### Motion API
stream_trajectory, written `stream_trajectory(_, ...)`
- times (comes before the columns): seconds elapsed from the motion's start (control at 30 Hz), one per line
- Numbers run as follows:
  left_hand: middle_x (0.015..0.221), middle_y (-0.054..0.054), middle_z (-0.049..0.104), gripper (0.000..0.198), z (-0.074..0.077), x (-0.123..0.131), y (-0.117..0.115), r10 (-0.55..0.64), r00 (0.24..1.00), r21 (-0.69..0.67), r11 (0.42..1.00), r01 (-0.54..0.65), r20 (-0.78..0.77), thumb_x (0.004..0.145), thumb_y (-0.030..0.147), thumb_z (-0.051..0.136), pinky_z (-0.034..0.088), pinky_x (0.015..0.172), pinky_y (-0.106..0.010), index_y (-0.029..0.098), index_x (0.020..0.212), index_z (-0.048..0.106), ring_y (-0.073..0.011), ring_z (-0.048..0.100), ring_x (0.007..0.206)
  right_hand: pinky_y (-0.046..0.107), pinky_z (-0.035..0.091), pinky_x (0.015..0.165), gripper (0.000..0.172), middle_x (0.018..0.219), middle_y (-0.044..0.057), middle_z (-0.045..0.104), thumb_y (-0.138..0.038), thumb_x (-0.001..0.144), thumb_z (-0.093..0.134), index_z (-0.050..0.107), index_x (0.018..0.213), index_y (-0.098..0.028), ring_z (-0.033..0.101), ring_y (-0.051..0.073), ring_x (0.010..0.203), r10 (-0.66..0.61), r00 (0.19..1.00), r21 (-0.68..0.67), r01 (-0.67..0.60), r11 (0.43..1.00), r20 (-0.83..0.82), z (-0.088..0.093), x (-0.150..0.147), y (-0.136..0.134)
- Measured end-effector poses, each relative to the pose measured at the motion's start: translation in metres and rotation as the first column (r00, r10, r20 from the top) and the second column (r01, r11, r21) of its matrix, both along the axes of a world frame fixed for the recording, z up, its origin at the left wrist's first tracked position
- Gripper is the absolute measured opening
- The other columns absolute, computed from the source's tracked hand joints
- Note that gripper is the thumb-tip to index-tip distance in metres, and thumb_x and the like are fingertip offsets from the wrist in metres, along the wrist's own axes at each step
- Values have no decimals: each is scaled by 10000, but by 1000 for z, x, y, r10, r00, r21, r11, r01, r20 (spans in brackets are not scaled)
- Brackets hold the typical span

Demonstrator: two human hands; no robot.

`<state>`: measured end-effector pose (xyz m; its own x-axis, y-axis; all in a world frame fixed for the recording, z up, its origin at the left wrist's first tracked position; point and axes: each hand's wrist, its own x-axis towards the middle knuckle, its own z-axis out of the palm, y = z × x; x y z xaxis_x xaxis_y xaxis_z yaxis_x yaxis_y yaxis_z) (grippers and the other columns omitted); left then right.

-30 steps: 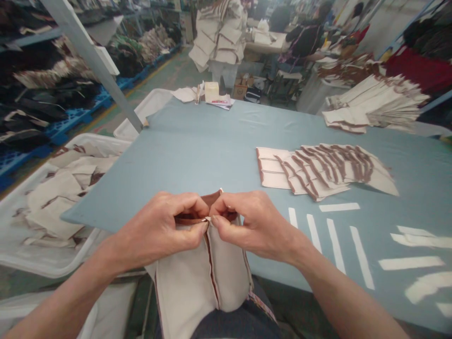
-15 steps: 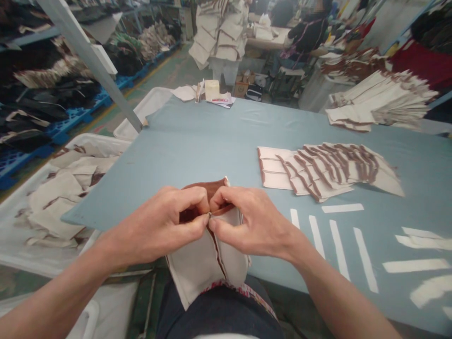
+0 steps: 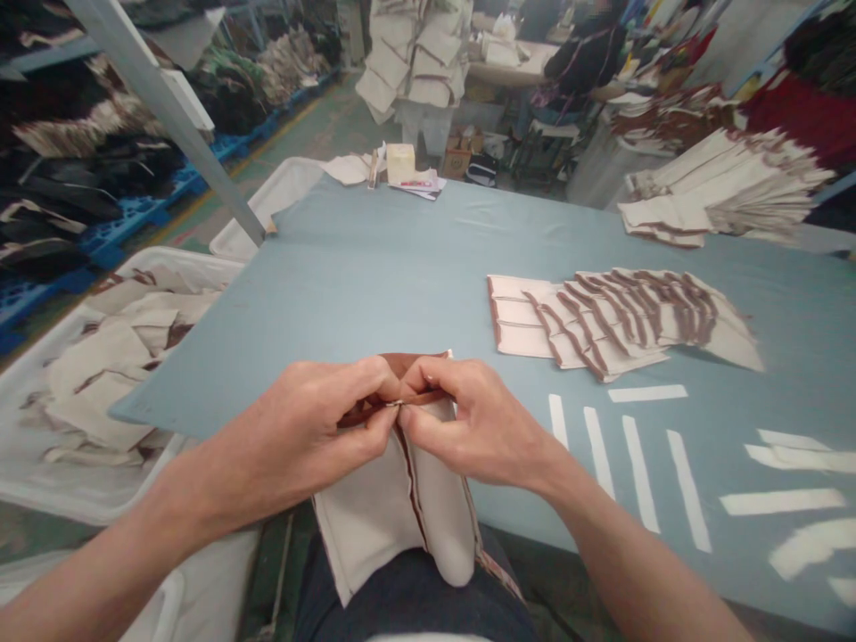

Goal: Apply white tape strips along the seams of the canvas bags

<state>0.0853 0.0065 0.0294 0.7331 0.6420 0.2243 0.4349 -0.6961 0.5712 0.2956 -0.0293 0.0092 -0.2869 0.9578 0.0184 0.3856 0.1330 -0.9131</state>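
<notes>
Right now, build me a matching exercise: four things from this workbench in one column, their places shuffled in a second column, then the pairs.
Things
1. cream fabric piece with brown trim
2. fanned row of cream, brown-edged fabric pieces
3. white flat strips
4. white plastic bin

Places
A. left of the blue-grey table, below its edge
B. lying on the table's near right part
C. pinched between left hand and right hand
D. spread on the table, beyond the strips

Pairs: 1-C, 2-D, 3-B, 4-A
</notes>
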Motion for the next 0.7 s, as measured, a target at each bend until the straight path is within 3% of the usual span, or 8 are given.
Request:
stream_trajectory(0.1,742,46,666,197,-4,-1,-4,-49,998,188,981,53,-25,1044,128,484,389,541,-215,194,932,633,-84,578,564,255,369,640,38,680,-55,582,-221,753,567,594,733,-204,499,119,661,-1,995,-121,-11,993,-100,1,2,1)
stream_trajectory(0.27,975,-5,760,261,-11,-14,-6,-195,980,213,957,198,-39,1128,140,416,500,631,-203,235,1273,611,-120,696,733,238,287,533,66,643,-80,469,-248,716,580,602,762,-206,372,99,594,-5,961,-364,-100,926,-278,2,3,-2)
stream_trajectory(0.47,978,-56,764,426,-14,-28,-6,-289,952,337,891,305,-98,1100,60,402,565,771,-244,161,1484,554,-177,737,845,220,342,552,100,665,-58,525,-288,728,625,587,746,-197,417,100,620,26,918,-402,-198,894,-396,5,2,-5)
stream_trajectory(0.7,969,-8,795,310,-17,-34,-11,-188,966,114,971,210,-178,1088,158,540,557,706,-221,302,1294,722,-164,749,783,252,438,614,162,758,-8,620,-344,746,667,646,806,-195,519,144,687,80,841,-411,-342,845,-535,-6,3,-1)
